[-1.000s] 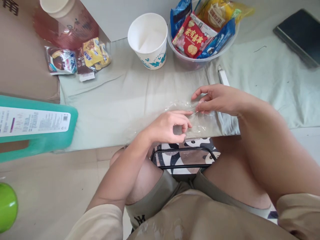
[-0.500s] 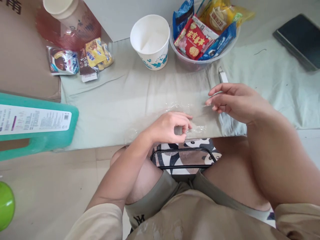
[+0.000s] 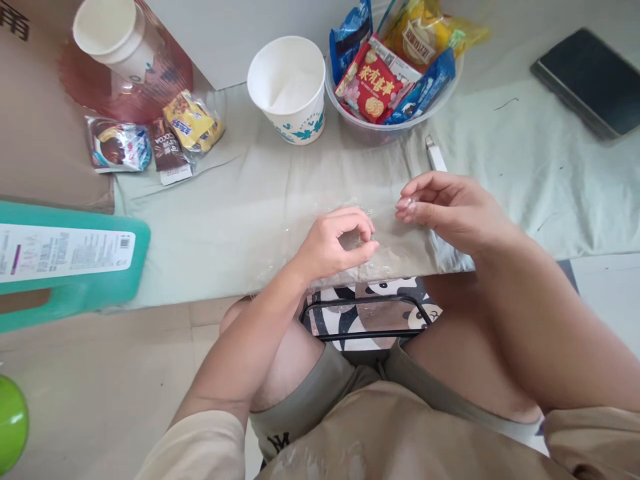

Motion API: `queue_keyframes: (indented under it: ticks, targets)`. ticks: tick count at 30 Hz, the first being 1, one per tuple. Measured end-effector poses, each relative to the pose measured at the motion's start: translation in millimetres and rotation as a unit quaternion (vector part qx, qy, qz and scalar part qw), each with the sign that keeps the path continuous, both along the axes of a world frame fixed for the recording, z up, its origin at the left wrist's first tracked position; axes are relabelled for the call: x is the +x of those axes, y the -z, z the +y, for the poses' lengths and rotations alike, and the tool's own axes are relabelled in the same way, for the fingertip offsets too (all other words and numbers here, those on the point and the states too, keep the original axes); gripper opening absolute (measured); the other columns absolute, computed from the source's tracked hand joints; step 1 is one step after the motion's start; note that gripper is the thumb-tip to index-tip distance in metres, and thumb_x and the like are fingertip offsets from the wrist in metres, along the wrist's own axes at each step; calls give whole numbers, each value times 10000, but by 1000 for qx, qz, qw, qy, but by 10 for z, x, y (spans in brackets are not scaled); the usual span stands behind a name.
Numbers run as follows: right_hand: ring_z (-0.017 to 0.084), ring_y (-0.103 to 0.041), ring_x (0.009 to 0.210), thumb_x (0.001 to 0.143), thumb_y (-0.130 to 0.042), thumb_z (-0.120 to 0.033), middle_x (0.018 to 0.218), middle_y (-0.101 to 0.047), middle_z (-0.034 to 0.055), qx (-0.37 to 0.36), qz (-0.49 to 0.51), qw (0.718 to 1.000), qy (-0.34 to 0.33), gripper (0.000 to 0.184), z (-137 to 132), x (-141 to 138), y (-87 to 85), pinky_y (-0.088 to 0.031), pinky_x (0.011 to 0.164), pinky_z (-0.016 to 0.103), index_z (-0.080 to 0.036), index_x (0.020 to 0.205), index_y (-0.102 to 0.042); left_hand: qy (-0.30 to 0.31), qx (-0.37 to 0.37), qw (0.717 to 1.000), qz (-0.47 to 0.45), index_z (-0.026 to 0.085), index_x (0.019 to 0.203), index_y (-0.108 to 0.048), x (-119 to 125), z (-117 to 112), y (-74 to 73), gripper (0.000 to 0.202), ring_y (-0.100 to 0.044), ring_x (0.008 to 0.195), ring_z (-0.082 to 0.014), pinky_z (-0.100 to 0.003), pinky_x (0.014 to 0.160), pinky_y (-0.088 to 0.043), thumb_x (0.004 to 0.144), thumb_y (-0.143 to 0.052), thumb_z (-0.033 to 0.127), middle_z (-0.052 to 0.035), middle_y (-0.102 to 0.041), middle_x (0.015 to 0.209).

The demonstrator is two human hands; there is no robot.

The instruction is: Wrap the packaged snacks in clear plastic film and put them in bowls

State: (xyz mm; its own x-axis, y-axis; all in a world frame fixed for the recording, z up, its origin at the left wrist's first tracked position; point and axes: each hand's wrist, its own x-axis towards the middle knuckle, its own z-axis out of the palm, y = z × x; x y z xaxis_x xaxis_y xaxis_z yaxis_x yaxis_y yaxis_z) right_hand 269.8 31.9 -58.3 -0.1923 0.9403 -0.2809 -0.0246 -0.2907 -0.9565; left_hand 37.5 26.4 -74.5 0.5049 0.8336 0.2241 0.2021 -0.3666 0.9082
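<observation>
My left hand [image 3: 336,241] hovers low above the cloth with its thumb and fingers curved apart, and I see nothing between them. Beneath and around it lies thin, crinkled clear plastic film [image 3: 376,268], hard to tell from the cloth. To the right, my right hand [image 3: 440,207] pinches thumb and fingers together. A small clear glint shows at those fingertips, but what it is cannot be made out. Just beyond the right hand lies a slim white tool with a metal tip [image 3: 437,157], its kind unclear.
Behind the hands stand a white paper cup [image 3: 300,123] and a clear bowl [image 3: 345,119] of packaged snacks. Snack packets [image 3: 120,145] and stacked cups [image 3: 107,33] are at left, above a green container [image 3: 135,267]. A dark flat case [image 3: 590,80] lies at right.
My left thumb and fingers have spread into a wider curve. My right fingertips have come closer together. The view has shifted slightly, so the tabletop things appear farther left.
</observation>
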Motion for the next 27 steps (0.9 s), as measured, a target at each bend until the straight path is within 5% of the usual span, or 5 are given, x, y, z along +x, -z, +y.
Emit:
queue_keyframes:
  ticks: [9, 16, 27]
  targets:
    - [170, -676, 740, 716, -899, -451, 754, -698, 9, 73, -29, 997, -3, 281, -98, -320, -44, -568, 703, 331, -252, 749, -703, -88, -74, 993, 0, 205, 674, -560, 189, -40, -60, 414, -482, 610, -109, -283, 601, -410, 790, -746, 556, 26, -587, 641]
    - [167, -669, 804, 808, -836, -362, 889, -732, 18, 165, -58, 985, -10, 171, -143, -429, 45, -568, 776, 340, -258, 896, -734, -101, -111, 988, -38, 214, 646, -477, 179, -39, -48, 302, -432, 582, -113, -277, 551, -376, 884, -587, 365, 33, -472, 598]
    - [182, -654, 793, 877, -730, -359, 827, -732, 36, 329, -193, 924, -12, 135, -110, -413, 52, -536, 695, 326, -241, 819, -706, -75, -181, 976, -91, 200, 641, -593, 146, 15, -59, 298, -598, 710, -148, -300, 724, -500, 894, -492, 321, -14, -663, 691]
